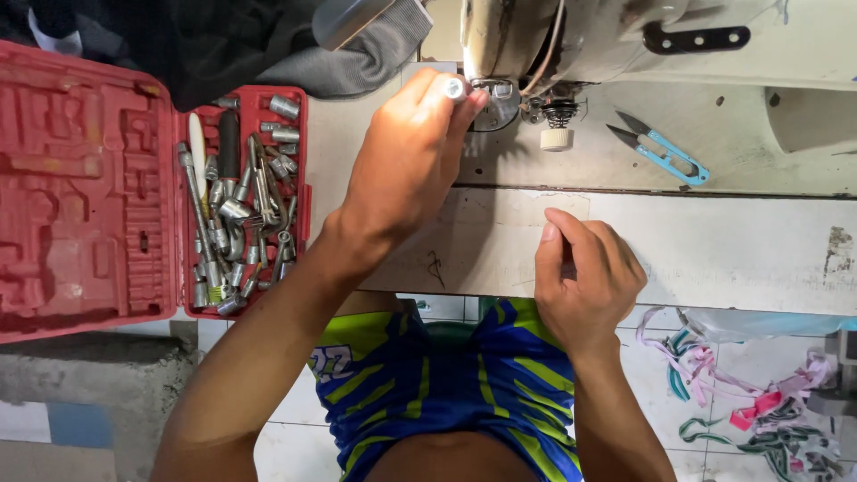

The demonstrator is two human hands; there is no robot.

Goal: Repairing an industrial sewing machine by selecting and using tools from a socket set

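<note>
Currently, left hand [406, 165] pinches a small silver flashlight [453, 87] at its fingertips, long axis aimed at the sewing machine [571, 36] needle area just beyond, while right hand [585, 277] rests loosely curled, empty, on the table [732, 250], farther off.

carried on a worn, pale sewing table [714, 250]: a sewing machine [571, 36] at the far edge, blue-handled thread snips [665, 152] just right of its needle area, an open red tool case [89, 187] full of sockets at the left end, dark cloth [223, 45] bunched behind. rested on the near edge: a right hand [585, 277].
</note>
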